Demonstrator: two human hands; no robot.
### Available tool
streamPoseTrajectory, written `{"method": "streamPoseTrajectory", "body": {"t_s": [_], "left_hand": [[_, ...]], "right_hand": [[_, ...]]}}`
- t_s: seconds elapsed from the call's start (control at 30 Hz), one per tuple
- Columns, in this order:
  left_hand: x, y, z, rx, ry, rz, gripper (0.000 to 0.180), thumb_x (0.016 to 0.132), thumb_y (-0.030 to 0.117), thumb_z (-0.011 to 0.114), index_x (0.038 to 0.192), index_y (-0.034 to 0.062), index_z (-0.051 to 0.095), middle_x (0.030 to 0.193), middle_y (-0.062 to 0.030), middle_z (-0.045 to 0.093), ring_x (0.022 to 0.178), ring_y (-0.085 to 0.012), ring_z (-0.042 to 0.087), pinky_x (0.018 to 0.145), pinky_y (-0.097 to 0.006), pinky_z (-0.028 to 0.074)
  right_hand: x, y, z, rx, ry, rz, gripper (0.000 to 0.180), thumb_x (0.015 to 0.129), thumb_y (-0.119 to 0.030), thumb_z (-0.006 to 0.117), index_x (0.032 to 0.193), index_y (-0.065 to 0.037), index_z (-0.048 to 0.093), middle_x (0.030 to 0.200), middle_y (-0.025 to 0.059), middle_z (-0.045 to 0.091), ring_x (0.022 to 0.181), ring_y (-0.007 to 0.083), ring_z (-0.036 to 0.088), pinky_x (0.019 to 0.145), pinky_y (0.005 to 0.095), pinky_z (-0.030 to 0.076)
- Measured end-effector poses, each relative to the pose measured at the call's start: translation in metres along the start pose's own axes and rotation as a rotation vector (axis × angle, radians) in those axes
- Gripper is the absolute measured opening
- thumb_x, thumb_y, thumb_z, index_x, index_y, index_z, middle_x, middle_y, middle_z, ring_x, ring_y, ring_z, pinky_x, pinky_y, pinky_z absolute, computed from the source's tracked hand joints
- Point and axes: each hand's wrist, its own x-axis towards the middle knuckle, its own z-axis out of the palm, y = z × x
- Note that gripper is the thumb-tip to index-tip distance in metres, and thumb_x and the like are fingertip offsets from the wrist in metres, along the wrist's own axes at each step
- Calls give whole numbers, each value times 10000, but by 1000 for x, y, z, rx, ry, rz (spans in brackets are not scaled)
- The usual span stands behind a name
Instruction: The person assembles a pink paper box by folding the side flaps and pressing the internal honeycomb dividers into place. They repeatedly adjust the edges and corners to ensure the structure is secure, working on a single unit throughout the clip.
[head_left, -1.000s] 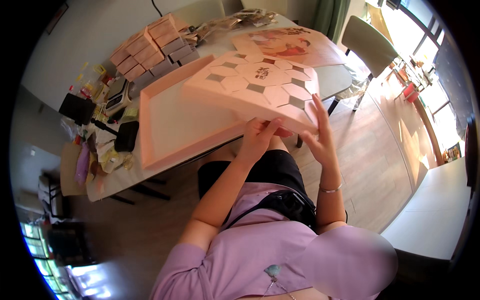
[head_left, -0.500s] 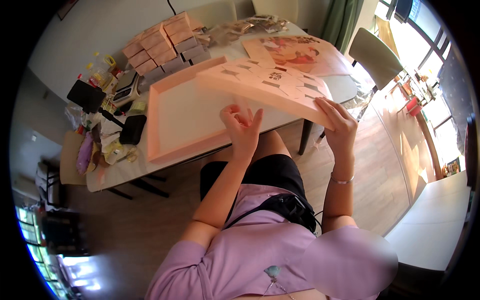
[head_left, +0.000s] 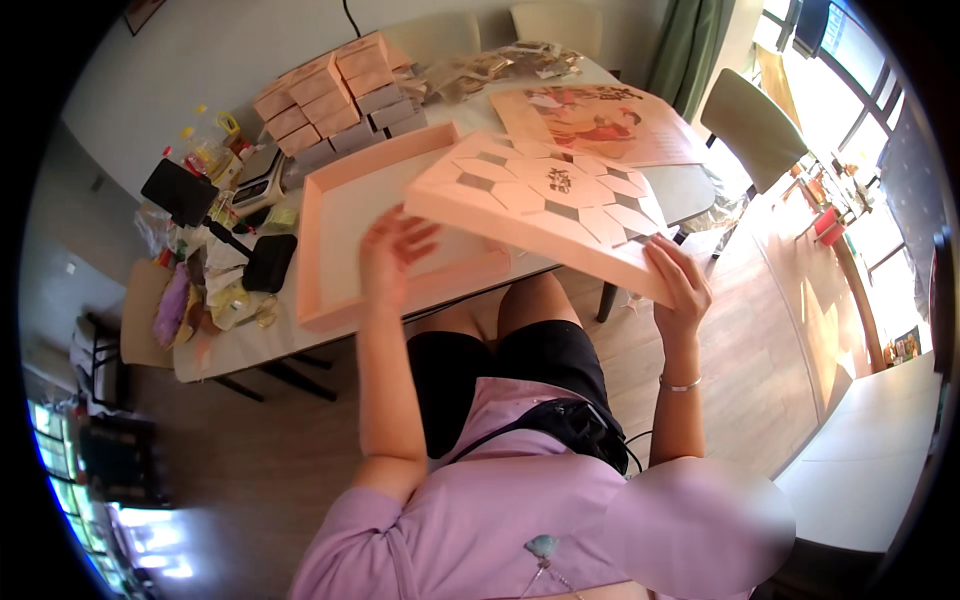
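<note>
A pink cardboard box insert [head_left: 540, 205] with polygonal cut-outs and dark lettering in its middle is held tilted above the table. My right hand [head_left: 684, 285] grips its right-hand near corner, thumb and fingers around the edge. Close below the insert's left corner is my left hand [head_left: 388, 255], slightly blurred, fingers apart and holding nothing; whether it touches the corner I cannot tell. Under the insert, a shallow pink box [head_left: 312, 235] with raised walls lies on the table, its far right side hidden.
Behind the shallow box are stacked small pink boxes [head_left: 322, 100]. A printed pink lid or sheet [head_left: 600, 125] lies at the far right, near packets [head_left: 500, 68]. At left are a black phone stand [head_left: 268, 262], a scale [head_left: 258, 180] and bottles [head_left: 205, 150]. A chair [head_left: 752, 130] stands right.
My left hand has moved left from in front of the insert to its left corner, its fingers uncurling. The insert has tilted toward me and dropped slightly, still in my right hand.
</note>
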Motion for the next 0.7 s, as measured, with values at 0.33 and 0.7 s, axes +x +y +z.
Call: {"method": "streamPoseTrajectory", "body": {"t_s": [0.33, 0.7], "left_hand": [[94, 22, 52, 1175, -246, -254, 750, 910, 503, 743, 1375, -68, 596, 1194, -229, 722, 1000, -293, 753, 680, -415, 642], [100, -29, 56, 1377, -261, 8, 511, 877, 453, 728, 1124, 6, 751, 1017, -197, 773, 948, -336, 758, 864, -420, 584]], "right_hand": [[-57, 27, -8, 215, -407, 239, 636, 797, 121, 640, 1403, -72, 615, 1634, 205, 370, 1532, 436, 323, 1186, 528, 399], [-59, 69, -27, 967, -460, 937, 1000, 751, 175, 523, 1666, -8, 162, 1696, 157, 285, 1564, 210, 275, 1248, 362, 273]]}}
